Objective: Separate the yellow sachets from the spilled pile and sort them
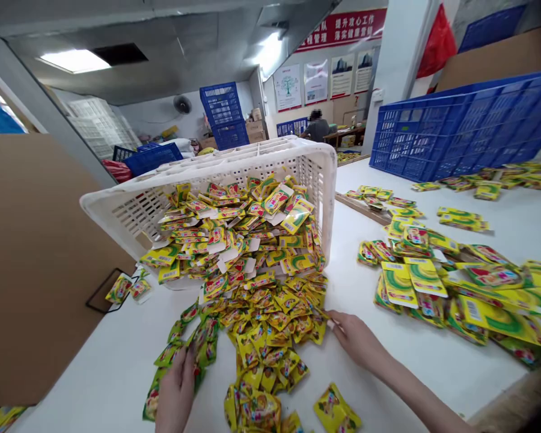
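My right hand [357,340] is closed, its thumb and forefinger pinching the edge of a small yellow packet [324,314] at the right side of a loose pile of yellow packets [270,349]. At the lower left, my left hand [177,388] has its fingers closed on a green packet [201,343] among several shiny green ones; its fingertips are partly blurred. Behind both hands, a white plastic crate [330,198] lies tipped on its side, its opening toward me. Yellow, green and red cards or flat boxes [234,234] spill from it down to the yellow packets.
Stacks of yellow printed packs [424,282] cover the right of the white table [342,373]. Blue crates [419,141] stand behind them. A cardboard sheet [22,264] rises at left, beside a black wire frame [100,294]. Someone [316,127] sits in the background.
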A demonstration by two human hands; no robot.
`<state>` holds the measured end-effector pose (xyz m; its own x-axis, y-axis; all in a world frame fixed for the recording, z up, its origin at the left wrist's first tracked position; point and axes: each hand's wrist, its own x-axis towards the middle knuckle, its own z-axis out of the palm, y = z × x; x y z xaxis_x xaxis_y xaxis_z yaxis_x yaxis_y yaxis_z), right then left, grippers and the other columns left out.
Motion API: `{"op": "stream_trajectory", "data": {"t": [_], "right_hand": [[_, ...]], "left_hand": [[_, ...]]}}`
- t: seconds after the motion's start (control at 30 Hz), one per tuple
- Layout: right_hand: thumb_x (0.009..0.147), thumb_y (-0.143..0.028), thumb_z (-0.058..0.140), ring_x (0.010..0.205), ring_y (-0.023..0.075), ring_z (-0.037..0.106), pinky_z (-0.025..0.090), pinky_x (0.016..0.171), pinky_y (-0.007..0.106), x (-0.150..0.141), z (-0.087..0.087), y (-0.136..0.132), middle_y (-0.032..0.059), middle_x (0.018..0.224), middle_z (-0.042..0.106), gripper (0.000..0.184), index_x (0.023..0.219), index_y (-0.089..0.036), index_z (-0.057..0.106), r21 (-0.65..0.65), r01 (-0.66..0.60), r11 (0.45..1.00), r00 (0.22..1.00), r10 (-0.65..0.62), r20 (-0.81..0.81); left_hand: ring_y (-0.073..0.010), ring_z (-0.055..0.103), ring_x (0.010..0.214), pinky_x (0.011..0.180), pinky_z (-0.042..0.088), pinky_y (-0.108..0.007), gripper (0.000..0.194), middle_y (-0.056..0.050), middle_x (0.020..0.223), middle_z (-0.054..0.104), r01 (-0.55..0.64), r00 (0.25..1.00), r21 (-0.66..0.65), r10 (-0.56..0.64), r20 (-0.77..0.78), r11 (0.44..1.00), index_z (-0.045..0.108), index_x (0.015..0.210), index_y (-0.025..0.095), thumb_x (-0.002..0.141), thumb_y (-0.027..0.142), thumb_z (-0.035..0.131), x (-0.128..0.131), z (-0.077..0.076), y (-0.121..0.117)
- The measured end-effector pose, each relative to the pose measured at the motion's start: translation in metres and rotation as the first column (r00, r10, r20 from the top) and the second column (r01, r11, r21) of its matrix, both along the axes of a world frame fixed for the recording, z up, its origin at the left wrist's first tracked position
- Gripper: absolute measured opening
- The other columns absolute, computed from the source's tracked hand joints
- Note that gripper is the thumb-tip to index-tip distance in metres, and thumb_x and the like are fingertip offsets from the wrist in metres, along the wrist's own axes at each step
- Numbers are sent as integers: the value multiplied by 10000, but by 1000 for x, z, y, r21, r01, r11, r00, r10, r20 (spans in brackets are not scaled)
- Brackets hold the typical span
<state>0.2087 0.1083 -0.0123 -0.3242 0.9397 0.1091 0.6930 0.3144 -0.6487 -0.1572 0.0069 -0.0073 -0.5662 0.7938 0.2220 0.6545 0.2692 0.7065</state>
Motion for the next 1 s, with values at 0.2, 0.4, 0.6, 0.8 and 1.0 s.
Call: {"op": "stream_trajectory", "data": {"t": [0.2, 0.4, 0.6, 0.8, 1.0], "right_hand": [[843, -221, 303, 576, 150, 629, 504, 517, 257, -2, 62, -25, 10, 670, 592, 228, 956, -162, 492, -256, -296, 920, 856, 137, -499], [732, -30, 373, 698, 157, 591, 432, 593, 242, -26, 106, -46, 35, 801, 619, 252, 884, -182, 504, 22, -387, 922, 922, 387, 12], [727, -16, 392, 822, 175, 569, 444, 696, 282, -15, 86, -49, 59, 915, 607, 335, 989, -194, 501, 63, -282, 957, 958, 278, 66], [782, -402, 528, 762, 186, 609, 520, 519, 301, -6, 48, -56, 97, 1038, 568, 468, 1188, -202, 408, -391, -221, 894, 668, -153, -728], [818, -234, 458, 540, 136, 560, 469, 524, 279, 37, 34, -56, 4, 680, 593, 144, 892, -181, 569, -169, 47, 984, 875, -122, -469]], "left_hand": [[-217, 647, 651, 690, 531, -350, 480, -37, 862, 658, 359, 636, 50, -284, 718, 932, 593, 908, 165, 622, 549, 622, 100, 40, 26], [-197, 614, 733, 737, 522, -370, 578, -96, 1136, 562, 595, 405, 63, -367, 838, 801, 583, 1047, 196, 672, 635, 547, 150, 37, 20], [-190, 566, 754, 642, 518, -311, 384, -59, 881, 611, 638, 302, 231, -515, 802, 734, 588, 987, 186, 746, 485, 577, 176, 33, 19], [-217, 506, 995, 861, 440, -325, 298, -88, 1026, 534, 689, 493, 246, -690, 530, 681, 593, 977, 191, 857, 405, 423, 214, 31, 26], [-190, 467, 1049, 914, 395, -335, 283, -105, 1095, 510, 779, 602, -38, -763, -237, 626, 435, 1139, 173, 891, 229, 308, 208, 43, 108]]}}
